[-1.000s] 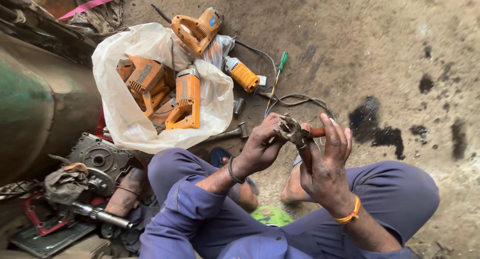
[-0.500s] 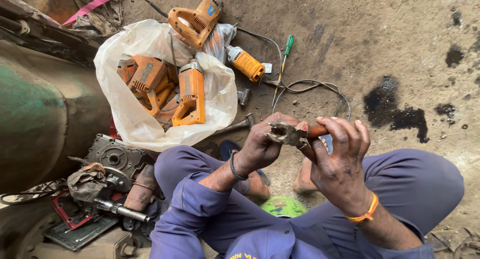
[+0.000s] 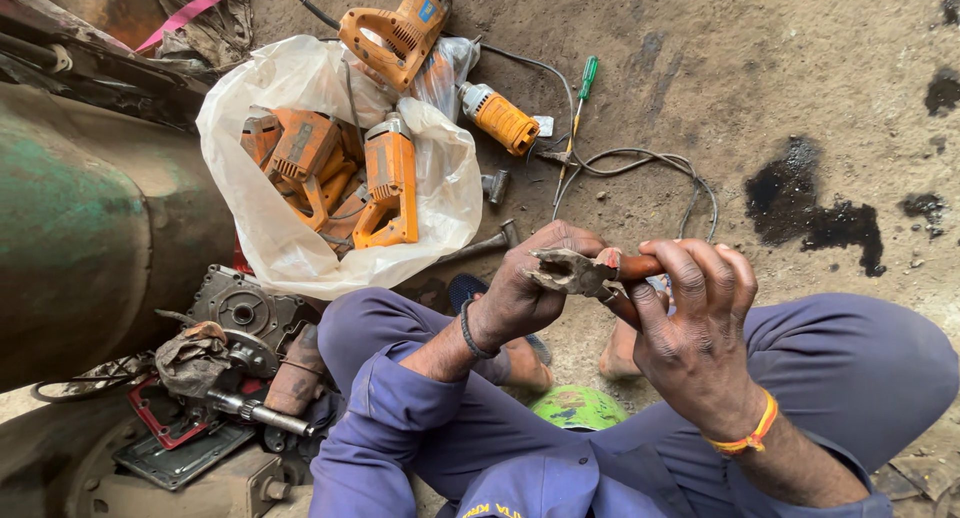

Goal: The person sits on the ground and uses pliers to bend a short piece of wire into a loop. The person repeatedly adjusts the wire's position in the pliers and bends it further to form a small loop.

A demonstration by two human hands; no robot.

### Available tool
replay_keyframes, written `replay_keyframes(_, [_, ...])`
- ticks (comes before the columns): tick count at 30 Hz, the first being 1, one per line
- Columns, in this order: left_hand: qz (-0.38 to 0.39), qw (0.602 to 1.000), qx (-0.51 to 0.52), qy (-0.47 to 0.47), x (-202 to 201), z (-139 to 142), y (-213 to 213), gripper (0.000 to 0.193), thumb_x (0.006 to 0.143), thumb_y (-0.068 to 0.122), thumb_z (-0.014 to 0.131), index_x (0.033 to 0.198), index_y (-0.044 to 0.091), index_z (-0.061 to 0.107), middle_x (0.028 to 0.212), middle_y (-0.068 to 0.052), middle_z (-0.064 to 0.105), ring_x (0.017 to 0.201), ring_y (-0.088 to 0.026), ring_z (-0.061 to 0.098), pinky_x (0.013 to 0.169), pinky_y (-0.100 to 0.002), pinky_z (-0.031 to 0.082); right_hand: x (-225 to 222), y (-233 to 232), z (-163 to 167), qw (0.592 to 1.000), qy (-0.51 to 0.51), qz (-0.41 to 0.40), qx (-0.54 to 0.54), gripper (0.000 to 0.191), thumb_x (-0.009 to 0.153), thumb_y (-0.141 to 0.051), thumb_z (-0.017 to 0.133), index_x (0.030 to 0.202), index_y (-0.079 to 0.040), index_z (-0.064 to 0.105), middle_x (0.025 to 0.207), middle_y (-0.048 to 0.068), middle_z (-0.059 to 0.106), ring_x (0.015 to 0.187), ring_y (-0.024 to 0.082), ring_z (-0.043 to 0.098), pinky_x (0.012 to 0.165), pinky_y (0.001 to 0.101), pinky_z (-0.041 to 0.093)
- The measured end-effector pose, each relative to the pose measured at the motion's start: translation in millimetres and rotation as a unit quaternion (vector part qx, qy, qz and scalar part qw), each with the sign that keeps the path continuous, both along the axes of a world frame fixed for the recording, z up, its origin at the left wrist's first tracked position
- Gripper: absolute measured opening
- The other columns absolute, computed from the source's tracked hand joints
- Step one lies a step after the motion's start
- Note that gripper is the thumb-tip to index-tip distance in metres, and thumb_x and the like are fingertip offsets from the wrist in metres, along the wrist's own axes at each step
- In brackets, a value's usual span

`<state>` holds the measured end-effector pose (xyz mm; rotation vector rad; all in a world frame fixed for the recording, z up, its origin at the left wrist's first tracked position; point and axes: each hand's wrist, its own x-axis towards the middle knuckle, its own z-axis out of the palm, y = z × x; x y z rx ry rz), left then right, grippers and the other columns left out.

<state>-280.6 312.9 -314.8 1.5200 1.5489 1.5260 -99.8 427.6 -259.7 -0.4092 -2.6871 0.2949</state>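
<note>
A pair of pliers point(image 3: 590, 274) with reddish-brown handles sits at centre frame, above the person's crossed legs. The right hand point(image 3: 690, 328) wraps the handles, fingers point(image 3: 700, 278) curled over them and pressed together. The left hand point(image 3: 535, 283) pinches a small dark part at the pliers' grey nose. Farther off on the dirt floor point(image 3: 800, 88), to the left, a white plastic bag point(image 3: 300, 248) holds orange power tools point(image 3: 385, 183). A green-handled screwdriver point(image 3: 582, 93) and a black cable point(image 3: 640, 163) lie beyond the hands.

Orange power-tool housings point(image 3: 345, 173) are heaped in a white plastic bag point(image 3: 270, 243); a green-handled screwdriver point(image 3: 583, 90) is laid on the dirt floor point(image 3: 800, 68).
</note>
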Motion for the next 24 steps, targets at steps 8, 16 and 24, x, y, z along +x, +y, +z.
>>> replay_keyframes(8, [0.000, 1.000, 0.003, -0.018, 2, 2, -2, 0.043, 0.086, -0.015, 0.055, 0.122, 0.006, 0.065, 0.117, -0.008, 0.067, 0.108, -0.024, 0.067, 0.098, -0.034, 0.055, 1, 0, -6, 1.000, 0.013, -0.008, 0.004, 0.028, 0.087, -0.017, 0.080, 0.109, -0.004, 0.067, 0.130, 0.008, 0.054, 0.124, 0.032, 0.049, 0.106, 0.0544, 0.035])
replay_keyframes(16, [-0.007, 0.999, 0.019, 0.037, -1, -3, -4, 0.049, 0.083, -0.013, 0.060, 0.128, 0.006, 0.064, 0.122, -0.008, 0.067, 0.114, -0.026, 0.065, 0.101, -0.036, 0.055, -3, 5, 4, 1.000, -0.006, 0.019, -0.010, 0.030, 0.084, -0.013, 0.074, 0.112, -0.003, 0.069, 0.151, 0.013, 0.049, 0.137, 0.034, 0.046, 0.121, 0.0640, 0.025])
replay_keyframes(24, [-0.021, 1.000, -0.002, 0.022, -4, 1, 0, 0.046, 0.085, -0.013, 0.060, 0.126, 0.007, 0.063, 0.119, -0.007, 0.067, 0.108, -0.026, 0.066, 0.097, -0.036, 0.055, -1, 10, 3, 0.999, -0.029, 0.024, 0.003, 0.034, 0.085, -0.015, 0.074, 0.117, -0.005, 0.069, 0.151, 0.012, 0.050, 0.139, 0.032, 0.047, 0.122, 0.0643, 0.024])
